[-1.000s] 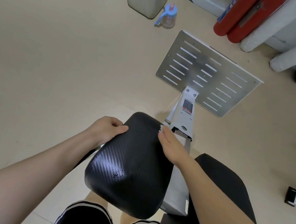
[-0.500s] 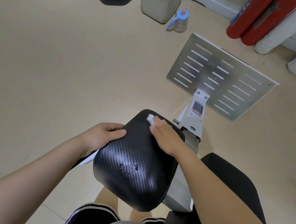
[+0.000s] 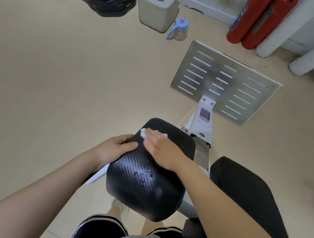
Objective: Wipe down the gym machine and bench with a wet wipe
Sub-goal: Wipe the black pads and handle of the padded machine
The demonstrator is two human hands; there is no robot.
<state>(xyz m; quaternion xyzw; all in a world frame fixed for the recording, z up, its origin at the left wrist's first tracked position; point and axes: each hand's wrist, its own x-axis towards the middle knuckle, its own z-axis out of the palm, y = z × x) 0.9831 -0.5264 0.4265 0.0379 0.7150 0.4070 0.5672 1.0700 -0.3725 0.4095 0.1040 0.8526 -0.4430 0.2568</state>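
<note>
Pressing the wet wipe flat under your right hand, fingers straight, you work the black pad at lower centre of the frame. Your left hand grips its left edge. That wipe is limp and slick; keep your palm on it.

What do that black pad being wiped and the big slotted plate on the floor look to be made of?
The black pad looks like vinyl or faux leather over padding: a carbon-fibre weave pattern, a soft sheen, and water droplets beading on it. The slotted plate looks like brushed metal, maybe steel or aluminium: dull grey with blurred reflections. The wet wipe under the right hand looks like thin white nonwoven cloth.
</note>
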